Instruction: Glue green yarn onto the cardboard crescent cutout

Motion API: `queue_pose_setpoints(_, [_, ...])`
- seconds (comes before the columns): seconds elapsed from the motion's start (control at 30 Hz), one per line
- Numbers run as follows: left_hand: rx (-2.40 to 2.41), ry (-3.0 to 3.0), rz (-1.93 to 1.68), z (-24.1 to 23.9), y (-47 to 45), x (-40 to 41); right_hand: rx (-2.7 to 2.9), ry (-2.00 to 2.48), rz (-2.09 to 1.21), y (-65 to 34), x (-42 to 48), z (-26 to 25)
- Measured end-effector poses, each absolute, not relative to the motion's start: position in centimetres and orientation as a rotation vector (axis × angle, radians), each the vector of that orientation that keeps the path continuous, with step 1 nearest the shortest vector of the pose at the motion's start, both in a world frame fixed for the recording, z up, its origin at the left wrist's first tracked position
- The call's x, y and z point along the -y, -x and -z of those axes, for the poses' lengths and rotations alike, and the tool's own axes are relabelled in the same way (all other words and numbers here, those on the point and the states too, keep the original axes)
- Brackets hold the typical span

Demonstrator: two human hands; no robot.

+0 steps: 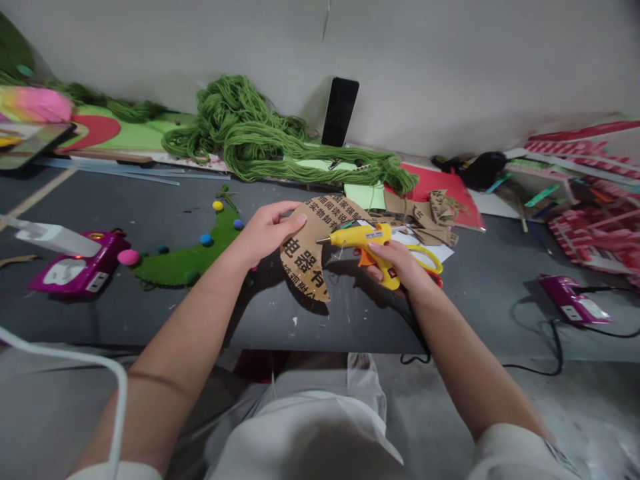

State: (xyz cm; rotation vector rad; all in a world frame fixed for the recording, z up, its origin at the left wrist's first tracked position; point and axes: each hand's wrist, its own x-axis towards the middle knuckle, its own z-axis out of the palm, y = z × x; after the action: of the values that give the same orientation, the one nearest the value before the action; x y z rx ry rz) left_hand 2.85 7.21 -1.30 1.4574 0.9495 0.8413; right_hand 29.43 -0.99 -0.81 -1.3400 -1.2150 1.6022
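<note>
Now the left hand (267, 230) is pinching the top edge of a curved brown cardboard cutout printed with black characters (305, 257), holding it tilted just above the dark grey table (360, 320). The right hand (400, 267) is wrapped around a yellow hot glue gun (367, 239), its nozzle pointing left and touching the cutout's face. Gluing well likely means steadying the cardboard, squeezing gently, and keeping fingers clear of the hot tip. Yellow-handled scissors (430, 260) are lying just behind the gun.

A plain pale wall (450, 60) rises behind a dark grey tabletop (350, 327); grey floor (575, 413) below.
</note>
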Motion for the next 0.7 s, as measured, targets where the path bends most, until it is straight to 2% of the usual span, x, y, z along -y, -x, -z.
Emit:
queue_pose_setpoints(0.27, [-1.023, -1.483, -0.909, 1.71, -2.95, -7.22, 1.267, 1.245, -1.742, -28.84, 1.31, 0.98])
queue_pose_setpoints(0.7, [-0.993, -1.445, -0.872, 1.31, -3.01, -6.97, 1.248, 1.272, -1.647, -28.70, 1.12, 1.08])
